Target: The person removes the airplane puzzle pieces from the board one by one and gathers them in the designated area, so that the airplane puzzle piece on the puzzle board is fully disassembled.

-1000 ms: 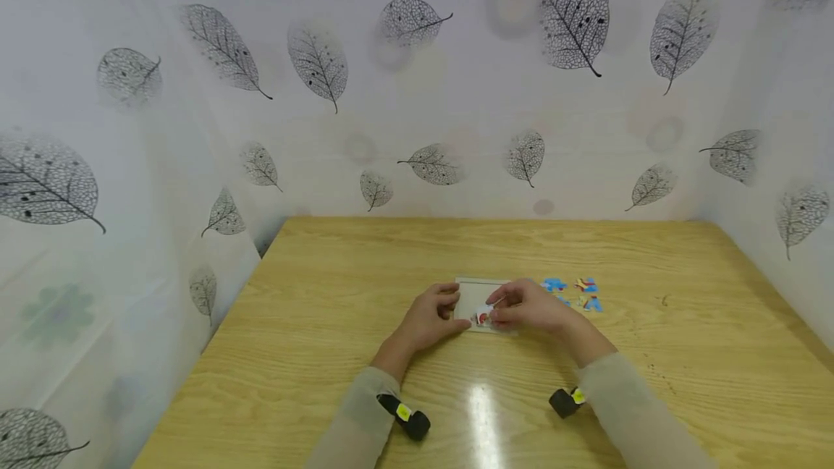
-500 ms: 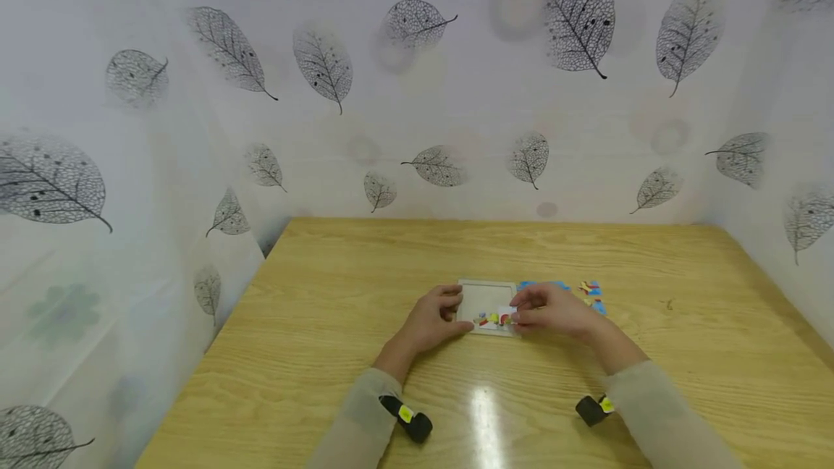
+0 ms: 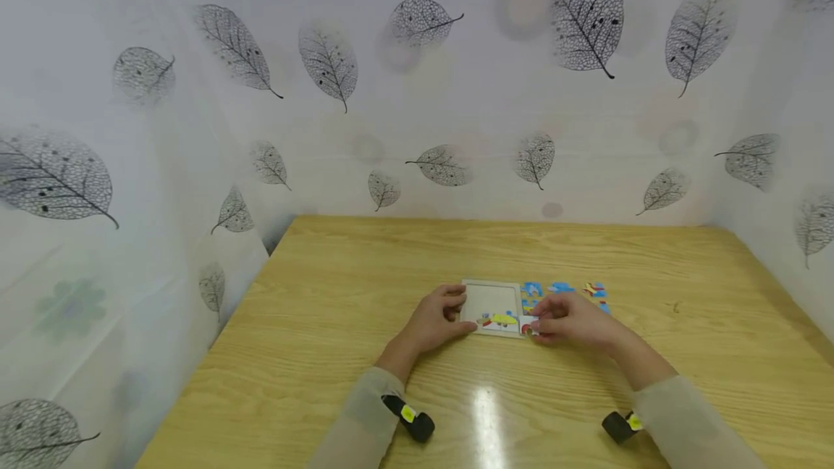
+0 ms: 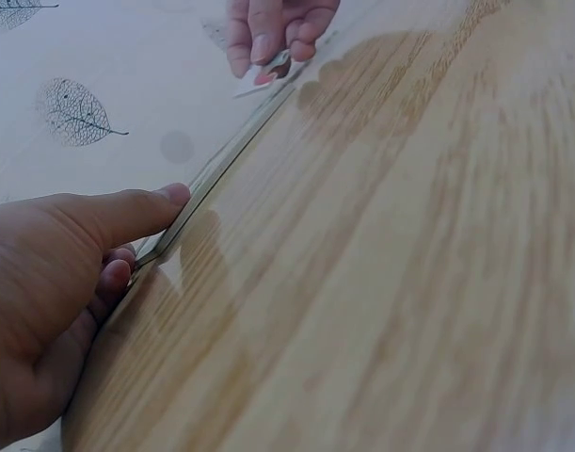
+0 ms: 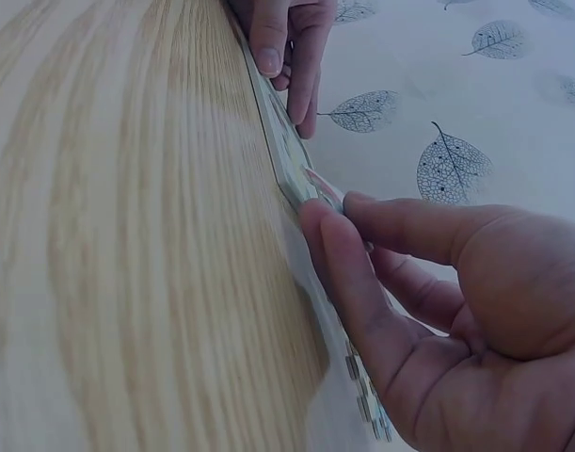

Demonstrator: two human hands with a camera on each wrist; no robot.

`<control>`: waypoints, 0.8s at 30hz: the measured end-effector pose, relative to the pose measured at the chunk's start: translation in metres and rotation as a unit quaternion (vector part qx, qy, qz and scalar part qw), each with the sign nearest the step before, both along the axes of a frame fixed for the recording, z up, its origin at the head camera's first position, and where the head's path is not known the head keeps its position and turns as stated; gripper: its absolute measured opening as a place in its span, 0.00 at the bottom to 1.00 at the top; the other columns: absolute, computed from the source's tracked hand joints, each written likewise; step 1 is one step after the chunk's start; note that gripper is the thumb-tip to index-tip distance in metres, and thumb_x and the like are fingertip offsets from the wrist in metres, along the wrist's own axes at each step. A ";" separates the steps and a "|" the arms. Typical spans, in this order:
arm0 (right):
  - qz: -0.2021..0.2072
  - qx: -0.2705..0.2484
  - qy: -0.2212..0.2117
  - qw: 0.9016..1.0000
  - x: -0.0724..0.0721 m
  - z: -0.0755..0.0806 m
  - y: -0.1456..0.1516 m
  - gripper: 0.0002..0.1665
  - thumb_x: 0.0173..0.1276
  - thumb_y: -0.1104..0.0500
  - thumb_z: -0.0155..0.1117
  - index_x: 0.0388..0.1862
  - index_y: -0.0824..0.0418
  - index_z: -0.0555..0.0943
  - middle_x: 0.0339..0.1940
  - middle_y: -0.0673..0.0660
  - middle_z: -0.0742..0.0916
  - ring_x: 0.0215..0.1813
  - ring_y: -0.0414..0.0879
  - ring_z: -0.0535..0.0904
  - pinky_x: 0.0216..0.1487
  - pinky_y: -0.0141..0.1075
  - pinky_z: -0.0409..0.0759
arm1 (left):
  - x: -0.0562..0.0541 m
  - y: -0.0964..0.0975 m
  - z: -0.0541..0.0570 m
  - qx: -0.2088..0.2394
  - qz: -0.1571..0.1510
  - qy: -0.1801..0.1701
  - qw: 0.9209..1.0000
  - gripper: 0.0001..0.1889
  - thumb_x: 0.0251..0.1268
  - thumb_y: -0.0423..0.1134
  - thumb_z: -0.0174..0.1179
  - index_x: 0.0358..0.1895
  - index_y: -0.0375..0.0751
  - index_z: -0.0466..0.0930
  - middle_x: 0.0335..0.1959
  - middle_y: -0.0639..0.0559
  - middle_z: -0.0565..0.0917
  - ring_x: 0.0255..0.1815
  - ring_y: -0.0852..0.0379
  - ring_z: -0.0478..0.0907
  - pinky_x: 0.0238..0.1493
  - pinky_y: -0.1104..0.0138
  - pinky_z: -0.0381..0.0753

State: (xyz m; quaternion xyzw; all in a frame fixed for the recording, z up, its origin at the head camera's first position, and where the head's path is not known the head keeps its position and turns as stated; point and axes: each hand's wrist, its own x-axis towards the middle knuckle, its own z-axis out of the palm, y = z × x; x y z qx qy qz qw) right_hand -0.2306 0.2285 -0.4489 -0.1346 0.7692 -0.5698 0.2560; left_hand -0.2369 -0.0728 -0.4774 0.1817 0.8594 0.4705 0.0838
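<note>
A shallow pale puzzle tray point(image 3: 490, 283) lies on the table, with yellow and red puzzle pieces point(image 3: 504, 318) along its near side. My left hand point(image 3: 433, 320) grips the tray at its near left corner, thumb on the near edge in the left wrist view. At the tray's right side, my right hand point(image 3: 576, 320) pinches a white and red puzzle piece point(image 3: 527, 325) between thumb and fingers. The right wrist view shows this piece point(image 5: 327, 188) tilted at the tray's corner; whether it touches the rim I cannot tell.
Several loose blue, yellow and red puzzle pieces point(image 3: 561, 286) lie right of the tray, some partly hidden behind my right hand. The wooden table point(image 3: 365, 266) backs onto a leaf-patterned curtain point(image 3: 391, 114). A black wrist camera point(image 3: 417, 425) sits on each sleeve.
My right hand has moved right with the puzzle piece, from over the tray to its right edge, uncovering the pieces inside. The left hand keeps its hold on the tray; the view has shifted slightly.
</note>
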 end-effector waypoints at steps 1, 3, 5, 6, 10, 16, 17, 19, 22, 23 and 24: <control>-0.004 0.004 0.001 1.000 0.001 0.000 0.001 0.21 0.70 0.63 0.66 0.52 0.79 0.74 0.38 0.60 0.84 0.40 0.45 0.87 0.44 0.36 0.86 | 0.000 0.000 0.000 0.000 0.000 -0.001 1.000 0.34 0.60 0.43 0.72 0.68 0.36 0.73 0.71 0.52 0.72 0.50 0.61 0.75 0.48 0.72 0.77; -0.011 0.007 -0.002 1.000 0.002 0.000 0.002 0.21 0.70 0.62 0.66 0.52 0.78 0.74 0.39 0.61 0.84 0.40 0.45 0.87 0.43 0.37 0.86 | 0.000 0.001 0.000 -0.002 0.002 -0.004 1.000 0.34 0.60 0.44 0.72 0.68 0.36 0.73 0.72 0.53 0.71 0.51 0.61 0.75 0.48 0.73 0.77; -0.014 0.004 -0.007 1.000 0.003 0.000 0.004 0.21 0.71 0.62 0.65 0.53 0.79 0.74 0.40 0.61 0.85 0.40 0.46 0.87 0.43 0.37 0.86 | 0.000 0.001 -0.001 -0.002 0.003 -0.004 1.000 0.34 0.60 0.44 0.72 0.68 0.36 0.73 0.72 0.53 0.71 0.52 0.61 0.76 0.49 0.73 0.77; -0.015 0.003 -0.008 1.000 0.003 0.000 0.004 0.21 0.71 0.62 0.65 0.52 0.79 0.74 0.40 0.62 0.85 0.40 0.46 0.87 0.43 0.37 0.86 | 0.000 0.001 -0.001 -0.003 0.003 -0.004 1.000 0.34 0.60 0.44 0.72 0.68 0.36 0.73 0.72 0.53 0.71 0.52 0.61 0.76 0.49 0.72 0.77; -0.017 0.008 0.000 1.000 0.004 -0.002 0.002 0.19 0.71 0.64 0.65 0.51 0.79 0.75 0.40 0.62 0.87 0.38 0.45 0.87 0.41 0.36 0.86 | 0.000 0.000 0.000 -0.004 0.003 -0.006 1.000 0.34 0.60 0.44 0.72 0.69 0.36 0.73 0.72 0.53 0.71 0.53 0.60 0.76 0.49 0.72 0.77; -0.045 0.061 0.032 0.997 0.008 -0.001 -0.007 0.15 0.67 0.64 0.68 0.45 0.75 0.79 0.36 0.61 0.87 0.34 0.45 0.87 0.36 0.35 0.86 | 0.000 -0.001 -0.001 -0.010 0.005 -0.004 1.000 0.34 0.60 0.45 0.72 0.68 0.37 0.74 0.72 0.55 0.71 0.52 0.61 0.75 0.49 0.72 0.76; -0.053 0.071 0.036 0.995 0.009 -0.001 -0.009 0.15 0.66 0.63 0.69 0.44 0.74 0.79 0.36 0.60 0.86 0.34 0.45 0.87 0.35 0.34 0.86 | 0.000 -0.001 -0.001 -0.010 0.006 -0.004 1.000 0.34 0.60 0.45 0.72 0.68 0.37 0.74 0.72 0.55 0.71 0.51 0.62 0.75 0.49 0.72 0.76; -0.063 0.087 0.043 0.993 0.010 0.000 -0.010 0.15 0.65 0.63 0.71 0.43 0.73 0.80 0.35 0.60 0.86 0.34 0.45 0.86 0.35 0.34 0.85 | 0.000 -0.001 -0.001 -0.010 0.006 -0.003 1.000 0.33 0.60 0.45 0.72 0.68 0.37 0.74 0.72 0.54 0.71 0.50 0.62 0.75 0.48 0.73 0.76; -0.071 0.106 0.053 0.990 0.011 0.000 -0.010 0.16 0.63 0.62 0.73 0.42 0.73 0.81 0.34 0.59 0.85 0.33 0.43 0.84 0.34 0.33 0.85 | -0.001 0.000 -0.001 -0.011 0.004 0.001 1.000 0.33 0.60 0.45 0.72 0.68 0.37 0.74 0.71 0.54 0.72 0.47 0.63 0.74 0.47 0.73 0.76; -0.073 0.110 0.054 0.990 0.011 0.000 -0.009 0.16 0.62 0.62 0.74 0.42 0.72 0.82 0.34 0.59 0.84 0.33 0.43 0.84 0.34 0.32 0.85 | -0.001 0.000 -0.001 -0.012 0.003 0.003 1.000 0.33 0.60 0.45 0.72 0.68 0.37 0.74 0.71 0.54 0.72 0.46 0.63 0.74 0.47 0.73 0.76; -0.071 0.112 0.056 0.990 0.011 -0.001 -0.009 0.16 0.62 0.62 0.73 0.42 0.72 0.82 0.34 0.59 0.84 0.33 0.43 0.84 0.34 0.33 0.85 | -0.001 0.001 -0.002 -0.014 0.002 0.005 1.000 0.33 0.60 0.45 0.72 0.68 0.37 0.74 0.71 0.53 0.72 0.45 0.64 0.74 0.47 0.74 0.76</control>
